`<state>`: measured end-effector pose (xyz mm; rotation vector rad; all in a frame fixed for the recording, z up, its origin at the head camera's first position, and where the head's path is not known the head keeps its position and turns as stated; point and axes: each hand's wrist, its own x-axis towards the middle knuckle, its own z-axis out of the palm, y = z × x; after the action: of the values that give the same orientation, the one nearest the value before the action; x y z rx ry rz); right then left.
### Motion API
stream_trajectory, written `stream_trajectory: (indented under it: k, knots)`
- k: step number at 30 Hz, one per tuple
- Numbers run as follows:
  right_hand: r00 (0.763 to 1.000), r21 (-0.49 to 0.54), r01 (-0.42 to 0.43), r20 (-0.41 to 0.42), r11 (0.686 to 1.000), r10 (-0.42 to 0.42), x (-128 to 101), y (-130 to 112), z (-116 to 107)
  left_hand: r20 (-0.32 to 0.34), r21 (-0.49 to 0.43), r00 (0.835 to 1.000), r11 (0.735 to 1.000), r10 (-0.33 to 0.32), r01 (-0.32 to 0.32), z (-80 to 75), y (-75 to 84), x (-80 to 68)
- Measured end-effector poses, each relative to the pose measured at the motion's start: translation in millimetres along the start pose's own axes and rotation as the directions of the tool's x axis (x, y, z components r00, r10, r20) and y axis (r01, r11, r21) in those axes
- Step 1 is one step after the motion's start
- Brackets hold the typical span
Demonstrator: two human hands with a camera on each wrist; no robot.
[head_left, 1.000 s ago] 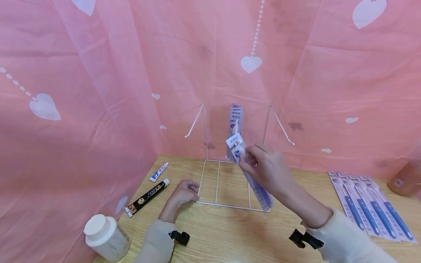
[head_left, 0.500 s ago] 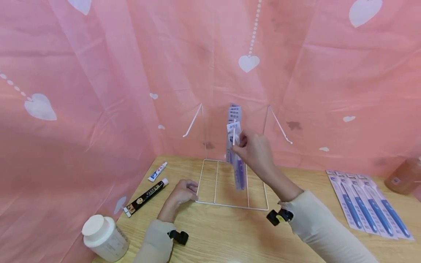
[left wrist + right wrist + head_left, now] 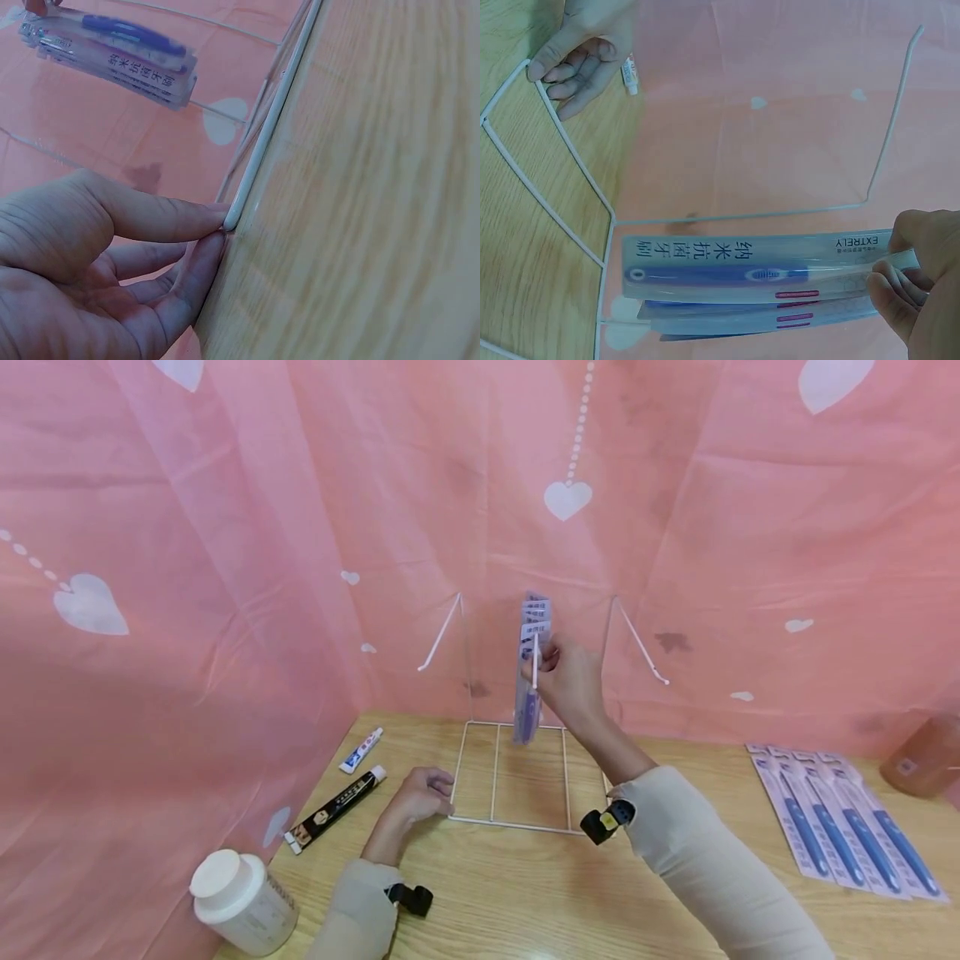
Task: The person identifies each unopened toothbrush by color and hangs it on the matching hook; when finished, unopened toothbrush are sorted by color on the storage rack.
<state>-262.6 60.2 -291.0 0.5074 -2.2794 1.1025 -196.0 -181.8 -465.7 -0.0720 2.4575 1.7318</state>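
Observation:
A white wire rack (image 3: 510, 824) stands on the wooden table against the pink curtain. Several packaged blue toothbrushes (image 3: 537, 610) hang from its centre hook. My right hand (image 3: 570, 681) is raised at that hook and pinches the top of one toothbrush pack (image 3: 527, 702), which hangs upright against the others. In the right wrist view the held pack (image 3: 750, 259) lies in front of the hung ones, with my right hand (image 3: 922, 289) at its card end. My left hand (image 3: 420, 795) rests on the table, fingertips (image 3: 214, 225) pressing the front left corner of the rack base (image 3: 274, 112).
Several more toothbrush packs (image 3: 847, 814) lie flat at the right. A brown bottle (image 3: 924, 764) stands beyond them. Two toothpaste tubes, one white (image 3: 362, 751) and one black (image 3: 335, 808), lie at the left, and a white jar (image 3: 240, 902) stands near the front left.
My right hand rose and moved back to the centre hook with the pack, which swung from tilted over the rack base to hanging upright. The left hand stayed on the rack corner.

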Motion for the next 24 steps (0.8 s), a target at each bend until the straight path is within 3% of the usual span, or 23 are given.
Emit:
stream_trajectory:
  k: [8,17,20,24]
  knots:
    - [1.000,0.024,-0.010,0.012,1.000,0.010,-5.5,3.2,1.8,-0.009,0.024,1.000,1.000,-0.007,0.007,-2.2,-4.8,-0.8]
    - [0.977,-0.215,0.034,0.211,0.976,0.013,-21.0,8.5,-8.0,-0.010,0.033,1.000,0.999,-0.002,0.003,-7.1,-5.9,-1.2]
    - [0.974,-0.233,0.036,0.226,0.972,0.018,-29.0,18.0,-15.4,-0.006,0.037,1.000,0.999,0.000,0.000,-7.2,-5.7,-2.7]
    - [0.981,-0.212,0.050,0.194,0.976,-0.008,-37.7,48.6,-28.8,-0.012,0.022,1.000,1.000,-0.004,0.005,-6.9,-4.3,-3.5]
